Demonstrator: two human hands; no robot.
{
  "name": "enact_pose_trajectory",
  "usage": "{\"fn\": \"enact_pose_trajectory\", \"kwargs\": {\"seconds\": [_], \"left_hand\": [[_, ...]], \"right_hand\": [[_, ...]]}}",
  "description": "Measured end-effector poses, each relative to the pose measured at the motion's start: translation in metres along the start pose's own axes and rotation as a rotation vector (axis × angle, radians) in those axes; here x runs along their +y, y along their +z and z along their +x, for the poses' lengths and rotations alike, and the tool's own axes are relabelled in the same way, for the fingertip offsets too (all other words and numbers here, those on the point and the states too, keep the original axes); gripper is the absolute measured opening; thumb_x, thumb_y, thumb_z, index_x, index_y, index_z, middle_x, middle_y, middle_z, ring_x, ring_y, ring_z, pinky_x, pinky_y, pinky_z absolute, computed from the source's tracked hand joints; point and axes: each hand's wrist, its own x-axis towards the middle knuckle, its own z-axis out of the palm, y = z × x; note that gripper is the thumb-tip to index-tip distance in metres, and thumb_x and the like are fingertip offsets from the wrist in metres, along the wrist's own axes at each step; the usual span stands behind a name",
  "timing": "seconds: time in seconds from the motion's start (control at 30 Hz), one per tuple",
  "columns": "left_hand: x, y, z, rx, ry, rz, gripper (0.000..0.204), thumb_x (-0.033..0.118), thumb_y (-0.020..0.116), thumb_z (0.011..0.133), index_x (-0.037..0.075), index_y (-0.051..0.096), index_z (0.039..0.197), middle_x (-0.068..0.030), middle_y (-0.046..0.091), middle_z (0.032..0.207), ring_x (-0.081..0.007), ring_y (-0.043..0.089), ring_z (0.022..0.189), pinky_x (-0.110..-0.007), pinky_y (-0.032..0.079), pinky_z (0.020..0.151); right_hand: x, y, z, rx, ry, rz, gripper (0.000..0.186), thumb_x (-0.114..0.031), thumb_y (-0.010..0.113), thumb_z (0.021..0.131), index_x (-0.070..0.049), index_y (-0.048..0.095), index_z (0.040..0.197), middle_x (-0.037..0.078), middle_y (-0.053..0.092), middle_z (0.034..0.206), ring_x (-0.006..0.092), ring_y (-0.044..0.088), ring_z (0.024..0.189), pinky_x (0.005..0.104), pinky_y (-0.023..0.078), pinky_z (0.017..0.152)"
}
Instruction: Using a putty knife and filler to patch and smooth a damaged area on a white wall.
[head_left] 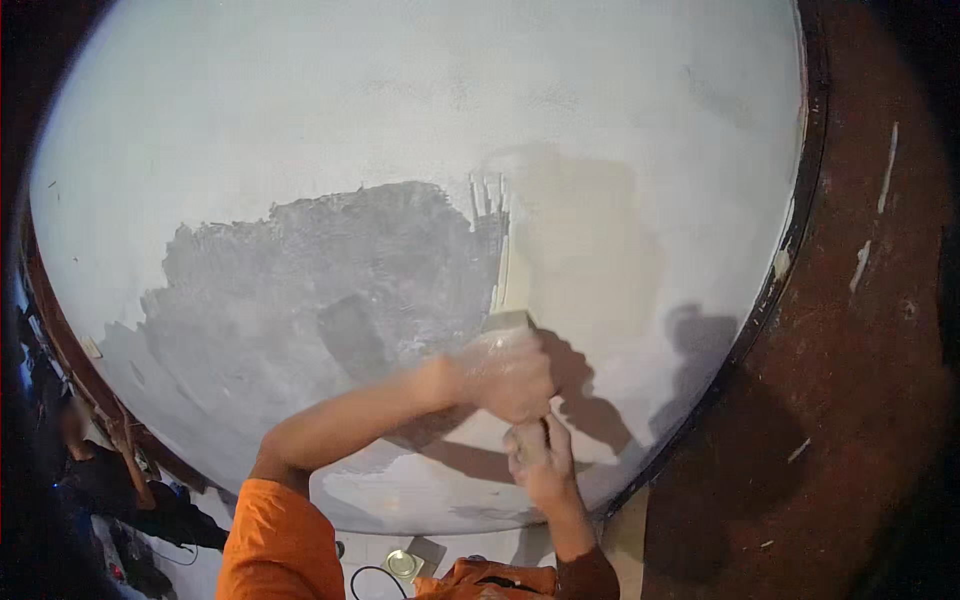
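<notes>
In front of me is a wall [590, 90] coated mostly white, with a bare grey patch [290, 265] left of centre and a damp-looking cream patch [585, 235] beside it. My left hand [510, 375], smeared by motion, is closed at the wall near the bottom of these patches. A flat straight edge like a putty knife blade [508, 320] shows above its knuckles. Just below, my right hand [540, 455] is curled into a fist, close against the left one. What it grips is hidden. Shadows of my arms fall on the wall.
A dark border [790, 265] edges the white surface, with a brown wall [860, 330] at the right. At lower left is another person in dark clothes [115, 475]. Below me, a round tin [403, 565] and a black cable [375, 572] lie on the pale floor.
</notes>
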Motion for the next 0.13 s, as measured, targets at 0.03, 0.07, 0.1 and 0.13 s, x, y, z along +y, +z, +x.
{"fn": "enact_pose_trajectory", "kwargs": {"seconds": [0.03,0.07,0.1,0.13], "left_hand": [[0.002,0.007,-0.002,0.022,0.012,-0.077,0.022,0.026,0.06,0.073,0.006,0.063,0.065,-0.0139,0.055,0.05,-0.0334,0.06,0.051,-0.045,0.048,0.053],[0.0,0.012,-0.004,0.046,0.025,-0.153,0.022,0.026,0.06,0.073,0.006,0.063,0.065,-0.0138,0.056,0.05,-0.0332,0.061,0.051,-0.045,0.048,0.052],[-0.006,0.014,-0.005,0.088,0.061,-0.122,0.022,0.027,0.061,0.072,0.005,0.064,0.067,-0.0142,0.057,0.051,-0.0341,0.063,0.052,-0.045,0.05,0.053],[-0.011,0.007,-0.003,-0.082,0.037,-0.109,0.026,0.029,0.061,0.073,0.004,0.066,0.071,-0.0149,0.057,0.051,-0.0351,0.063,0.054,-0.046,0.051,0.056]], "right_hand": [[-0.001,0.002,0.0,-0.005,-0.001,0.002,0.019,-0.025,0.044,0.103,-0.008,0.051,0.097,0.001,0.049,0.07,0.0065,0.041,0.047,0.0212,0.03,0.039],[-0.004,0.005,-0.001,-0.019,0.026,0.037,0.018,-0.026,0.045,0.103,-0.009,0.05,0.099,0.001,0.05,0.07,0.0067,0.041,0.047,0.0217,0.031,0.038],[-0.005,0.007,-0.001,-0.034,0.054,0.071,0.018,-0.027,0.045,0.103,-0.01,0.05,0.1,0.001,0.05,0.071,0.0069,0.041,0.047,0.0223,0.032,0.038],[0.006,0.006,0.004,-0.037,-0.027,0.103,0.024,-0.034,0.051,0.102,-0.011,0.049,0.103,0.002,0.051,0.071,0.0069,0.041,0.046,0.0229,0.032,0.038]]}}
